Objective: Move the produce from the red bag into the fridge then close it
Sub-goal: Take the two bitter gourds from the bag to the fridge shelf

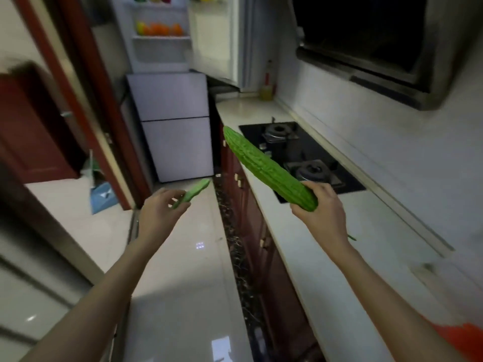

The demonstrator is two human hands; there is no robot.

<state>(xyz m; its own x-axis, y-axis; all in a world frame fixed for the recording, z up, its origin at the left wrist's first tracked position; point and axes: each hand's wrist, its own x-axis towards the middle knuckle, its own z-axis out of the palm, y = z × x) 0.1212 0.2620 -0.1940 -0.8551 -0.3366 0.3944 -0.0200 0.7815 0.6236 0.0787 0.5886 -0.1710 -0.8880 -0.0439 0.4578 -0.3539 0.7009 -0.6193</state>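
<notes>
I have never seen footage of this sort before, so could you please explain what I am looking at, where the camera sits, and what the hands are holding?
There is no machine here: a person wears one wide-angle camera on the head, looking forward and down, so both arms reach into the picture from below. The right hand grips a long, bumpy green gourd by one end. The left hand holds a smaller green vegetable, too blurred to name.

On the right runs a pale counter with a black two-burner gas stove set in it, and a bottle at its far end. A bit of red shows at the bottom right corner, possibly the bag. Ahead stands the fridge, its upper section open, with orange and yellow fruit on a shelf.
</notes>
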